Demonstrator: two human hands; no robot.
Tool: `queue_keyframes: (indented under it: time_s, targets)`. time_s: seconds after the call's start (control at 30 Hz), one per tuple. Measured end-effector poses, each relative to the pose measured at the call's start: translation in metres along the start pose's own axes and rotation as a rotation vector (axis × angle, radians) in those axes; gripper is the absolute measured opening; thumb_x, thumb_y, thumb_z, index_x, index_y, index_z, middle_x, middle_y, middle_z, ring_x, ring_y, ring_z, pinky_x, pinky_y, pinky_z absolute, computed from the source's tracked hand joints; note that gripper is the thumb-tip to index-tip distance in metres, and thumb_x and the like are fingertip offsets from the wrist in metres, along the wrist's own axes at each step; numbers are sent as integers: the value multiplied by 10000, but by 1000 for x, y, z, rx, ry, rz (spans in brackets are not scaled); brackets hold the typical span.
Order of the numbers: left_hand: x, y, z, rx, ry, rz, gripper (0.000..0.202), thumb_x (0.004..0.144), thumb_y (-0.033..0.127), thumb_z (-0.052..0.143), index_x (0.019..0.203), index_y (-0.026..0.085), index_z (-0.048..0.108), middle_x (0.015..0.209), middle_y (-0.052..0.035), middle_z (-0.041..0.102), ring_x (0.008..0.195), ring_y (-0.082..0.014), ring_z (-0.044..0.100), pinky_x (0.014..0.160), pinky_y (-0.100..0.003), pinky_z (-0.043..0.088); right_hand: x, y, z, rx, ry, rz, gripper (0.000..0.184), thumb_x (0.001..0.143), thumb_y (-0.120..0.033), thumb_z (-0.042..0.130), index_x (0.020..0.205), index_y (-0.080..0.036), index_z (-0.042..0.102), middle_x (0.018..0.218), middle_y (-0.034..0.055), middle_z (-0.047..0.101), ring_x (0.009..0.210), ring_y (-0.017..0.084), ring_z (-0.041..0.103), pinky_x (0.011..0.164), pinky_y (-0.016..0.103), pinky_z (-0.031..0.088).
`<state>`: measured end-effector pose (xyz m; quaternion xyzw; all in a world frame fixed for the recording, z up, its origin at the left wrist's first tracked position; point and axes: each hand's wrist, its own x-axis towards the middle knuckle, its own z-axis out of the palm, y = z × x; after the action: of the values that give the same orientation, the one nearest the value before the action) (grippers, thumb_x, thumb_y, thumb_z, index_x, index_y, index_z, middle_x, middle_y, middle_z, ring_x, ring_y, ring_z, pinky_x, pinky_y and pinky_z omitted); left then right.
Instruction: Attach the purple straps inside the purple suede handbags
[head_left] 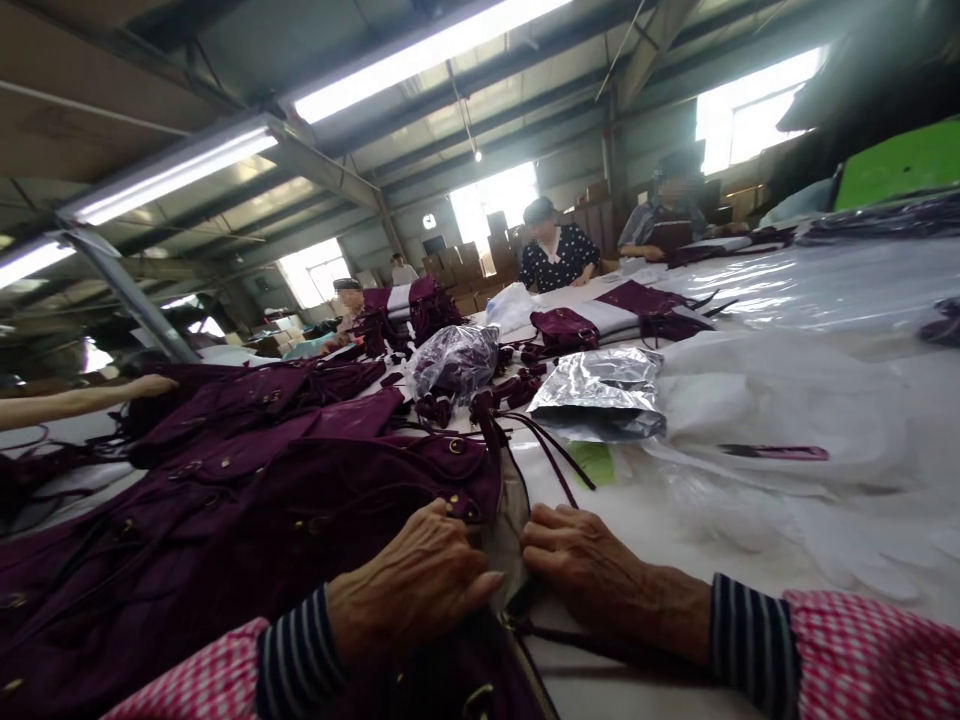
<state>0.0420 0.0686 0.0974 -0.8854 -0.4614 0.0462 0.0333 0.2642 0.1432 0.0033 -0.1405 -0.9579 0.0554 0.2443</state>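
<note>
A dark purple handbag with brass studs lies in front of me on the white table. My left hand rests on its near edge with fingers curled, pinching the bag's opening. My right hand sits just to the right, fingers bent down against the bag's pale lining and zipper edge. Both sleeves are pink check over striped cuffs. Thin purple cords trail from the bag across the table.
More purple bags are piled to the left. A silver foil bag, a clear bag of purple parts and white plastic sheets lie ahead. Another person's arm reaches in at left. Co-workers sit at the far end.
</note>
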Motion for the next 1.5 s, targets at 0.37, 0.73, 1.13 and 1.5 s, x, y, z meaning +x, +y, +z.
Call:
queue_keyframes:
  time_s: [0.37, 0.73, 1.13, 1.5]
  targets:
    - [-31, -6, 23, 163, 177, -189, 512, 981, 109, 498, 1470, 236, 417, 1092, -26, 698, 971, -207, 605, 913, -433, 354, 24, 3, -27, 51, -142, 125, 126, 947, -125, 517, 842, -182, 556, 849, 31, 643, 738, 163, 538, 647, 313, 339]
    - [-23, -11, 18, 445, 327, -49, 444, 945, 327, 584, 1340, 125, 609, 1543, -143, 482, 1488, -335, 279, 1204, -597, 135, 89, 0, 18, -82, -181, 262, 203, 995, -143, 450, 1159, -117, 568, 1029, 123, 718, 803, 234, 695, 590, 324, 413]
    - [-23, -52, 34, 194, 534, -230, 257, 896, 301, 664, 1151, 283, 692, 1272, 20, 713, 1245, -309, 504, 1015, -487, 345, 104, 3, 22, -80, -190, 309, 156, 944, -221, 498, 1063, -160, 578, 977, 115, 728, 832, 250, 695, 601, 329, 413]
    - [-24, -43, 32, -84, 439, -353, 164, 929, 240, 630, 1049, 281, 735, 1227, 4, 730, 1240, -286, 499, 951, -492, 356, 111, 11, 8, 72, -207, 440, 131, 854, -300, 600, 891, -178, 630, 834, 58, 697, 739, 188, 612, 603, 277, 314]
